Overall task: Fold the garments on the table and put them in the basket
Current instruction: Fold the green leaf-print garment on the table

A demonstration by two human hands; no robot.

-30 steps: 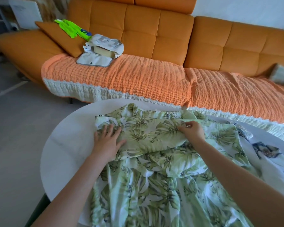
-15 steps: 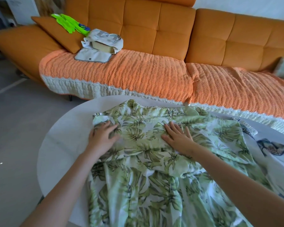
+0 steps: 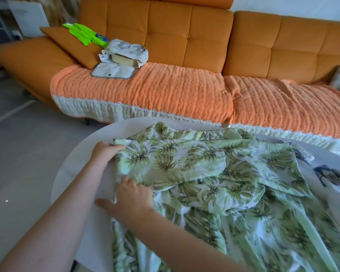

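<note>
A green leaf-print garment [image 3: 204, 173] lies spread over the round white table [image 3: 75, 173], with a folded layer across its far part. My left hand [image 3: 104, 152] grips the garment's far left corner, fingers curled over the edge. Nearer to me, my right hand [image 3: 132, 197] grips the same left edge, its fingers dug into the cloth and its thumb out over the bare table. A second, white garment with a dark blue print [image 3: 332, 177] lies partly under the green one at the right. No basket is in view.
An orange sofa [image 3: 185, 36] with a knitted orange throw [image 3: 145, 95] runs close behind the table. On it lie a cushion, a bright green item [image 3: 82, 32] and a white bag over a box [image 3: 126, 54]. Grey floor [image 3: 18, 154] opens to the left.
My right hand left the middle of the garment and crossed to its left edge, where it now grips. My left hand went from pressing flat to gripping the far left corner.
</note>
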